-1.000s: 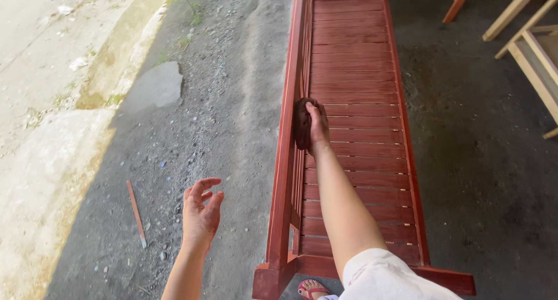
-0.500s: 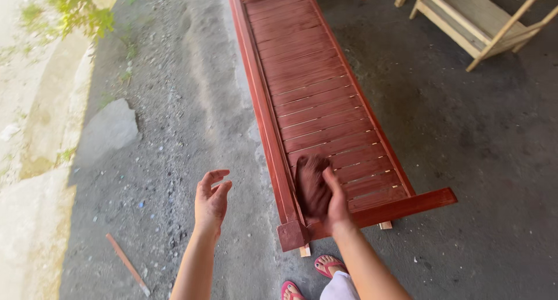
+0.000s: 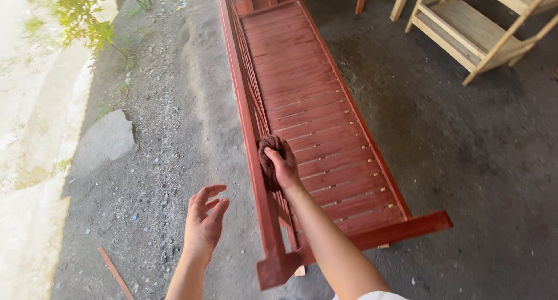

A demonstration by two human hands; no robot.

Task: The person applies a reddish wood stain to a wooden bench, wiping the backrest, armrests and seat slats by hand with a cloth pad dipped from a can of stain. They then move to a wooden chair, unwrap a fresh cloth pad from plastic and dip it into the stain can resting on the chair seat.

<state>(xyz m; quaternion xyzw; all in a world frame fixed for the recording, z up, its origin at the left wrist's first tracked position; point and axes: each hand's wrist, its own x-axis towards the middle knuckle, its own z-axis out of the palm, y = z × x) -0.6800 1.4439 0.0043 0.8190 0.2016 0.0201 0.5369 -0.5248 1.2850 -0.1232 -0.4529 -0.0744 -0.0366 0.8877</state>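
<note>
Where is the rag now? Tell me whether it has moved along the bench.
Yes. The rag under the right hand moved from the near end up the bench.

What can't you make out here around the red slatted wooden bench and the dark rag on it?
Head view only:
- Dark brown rag: partly covered by the right hand, so its full shape is hidden.
- Red slatted wooden bench: far end cut off by the top edge.
- Pale unpainted wooden frame: cut off at the top right corner.
- Left hand: open and empty, but motion-blurred.

Rag (image 3: 271, 153) on bench (image 3: 314, 108); stone (image 3: 107, 138) left.
</note>
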